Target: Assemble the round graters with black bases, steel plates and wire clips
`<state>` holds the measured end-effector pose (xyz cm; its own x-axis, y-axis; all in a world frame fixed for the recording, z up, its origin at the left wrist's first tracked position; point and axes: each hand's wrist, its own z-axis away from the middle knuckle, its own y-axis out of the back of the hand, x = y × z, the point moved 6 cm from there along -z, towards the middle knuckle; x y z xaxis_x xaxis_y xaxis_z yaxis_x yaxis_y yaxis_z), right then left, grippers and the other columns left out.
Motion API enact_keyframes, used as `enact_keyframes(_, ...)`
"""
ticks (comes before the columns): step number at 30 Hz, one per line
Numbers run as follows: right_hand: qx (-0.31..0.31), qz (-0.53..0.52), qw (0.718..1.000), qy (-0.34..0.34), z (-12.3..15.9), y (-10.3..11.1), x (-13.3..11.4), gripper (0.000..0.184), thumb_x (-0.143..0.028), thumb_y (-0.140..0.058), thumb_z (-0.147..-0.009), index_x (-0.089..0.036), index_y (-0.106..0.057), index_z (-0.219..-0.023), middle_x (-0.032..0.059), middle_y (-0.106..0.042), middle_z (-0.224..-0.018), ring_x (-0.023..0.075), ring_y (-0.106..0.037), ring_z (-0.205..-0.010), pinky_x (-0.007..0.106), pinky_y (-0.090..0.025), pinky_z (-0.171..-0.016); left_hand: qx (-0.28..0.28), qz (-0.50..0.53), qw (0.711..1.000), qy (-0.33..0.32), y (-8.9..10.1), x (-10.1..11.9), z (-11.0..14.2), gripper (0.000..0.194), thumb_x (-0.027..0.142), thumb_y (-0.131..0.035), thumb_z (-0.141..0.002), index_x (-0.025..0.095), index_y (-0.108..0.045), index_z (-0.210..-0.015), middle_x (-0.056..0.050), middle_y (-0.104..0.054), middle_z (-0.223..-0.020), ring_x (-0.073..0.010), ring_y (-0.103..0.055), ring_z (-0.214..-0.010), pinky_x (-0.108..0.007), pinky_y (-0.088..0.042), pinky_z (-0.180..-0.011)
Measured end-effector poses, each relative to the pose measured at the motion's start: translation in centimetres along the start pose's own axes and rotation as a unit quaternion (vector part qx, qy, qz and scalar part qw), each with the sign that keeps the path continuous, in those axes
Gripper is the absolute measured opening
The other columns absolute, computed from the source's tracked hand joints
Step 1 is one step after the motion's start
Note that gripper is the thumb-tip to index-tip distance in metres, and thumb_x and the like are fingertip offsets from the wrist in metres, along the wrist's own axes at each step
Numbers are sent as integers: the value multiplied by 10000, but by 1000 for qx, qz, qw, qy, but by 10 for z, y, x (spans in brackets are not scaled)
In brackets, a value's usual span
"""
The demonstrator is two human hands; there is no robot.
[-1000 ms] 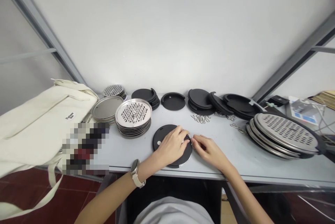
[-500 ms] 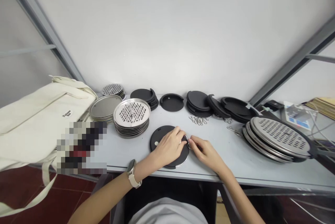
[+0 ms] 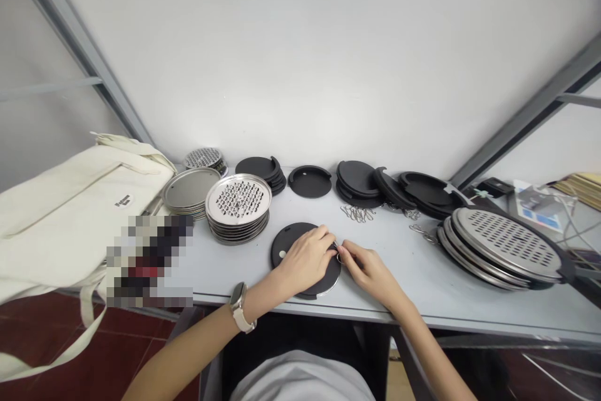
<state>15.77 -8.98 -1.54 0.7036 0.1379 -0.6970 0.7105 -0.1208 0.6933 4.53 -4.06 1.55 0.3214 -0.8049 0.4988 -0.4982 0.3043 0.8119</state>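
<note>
A round black plastic disc (image 3: 284, 238) with a small pale hole lies flat near the table's front edge. My left hand (image 3: 307, 257) rests over it, fingers curled at its right side and closed on a small bent-wire hook (image 3: 339, 258). From the right, my right hand (image 3: 369, 268) pinches the same wire hook between thumb and forefinger at the disc's edge. The fingers hide most of the hook. Behind the hands, similar wire hooks (image 3: 358, 213) lie in a loose pile, below a stack of black discs (image 3: 359, 177).
Left of the disc stands a stack of round metal graters (image 3: 239, 199), beside plain metal discs (image 3: 191, 187). At the right are larger stacked grater plates (image 3: 509, 241). A single black disc (image 3: 310, 183) lies by the wall. A cream bag (image 3: 75, 201) overlaps the left end.
The view has shifted very slightly. Both hands stay at the disc's right edge, fingers drawn a little closer around the wire hook.
</note>
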Motion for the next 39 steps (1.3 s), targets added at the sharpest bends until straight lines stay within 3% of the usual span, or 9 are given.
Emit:
enact_keyframes(13, 14, 45, 999, 10, 0, 1, 2, 307, -278, -368, -934, -207, -325, -638, -50, -360, -569, 112, -378, -537, 232, -296, -518, 5, -6, 1000, 2, 0, 1, 0, 44, 163, -454, -902, 184, -493, -907, -38, -521, -965, -175, -521, -888, -306, -440, -796)
enact_keyframes(22, 14, 55, 998, 11, 0, 2, 4, 299, -273, -373, -926, -205, -368, -635, -42, -390, -552, 120, -394, -529, 233, -306, -510, -2, 8, 1000, -6, -1, 0, 0, 251, 149, -412, -913, 202, -451, -1154, -56, -531, -1090, -185, -539, -973, -323, -443, -861)
enact_keyframes(28, 13, 52, 998, 18, 0, 1, -1, 298, -274, -372, -928, -205, -380, -638, -35, -406, -559, 127, -414, -546, 240, -314, -519, -14, -3, 1000, -10, -2, 2, -2, 123, 124, -396, -908, 186, -501, -924, -31, -563, -905, -168, -548, -829, -299, -435, -768)
enact_keyframes(39, 14, 25, 999, 17, 0, 2, -2, 303, -293, -377, -936, -205, -351, -647, -46, -370, -564, 116, -382, -536, 242, -310, -524, -11, 12, 1000, -16, -2, 2, -2, 152, 114, -400, -909, 184, -532, -935, -28, -595, -923, -170, -556, -869, -298, -427, -803)
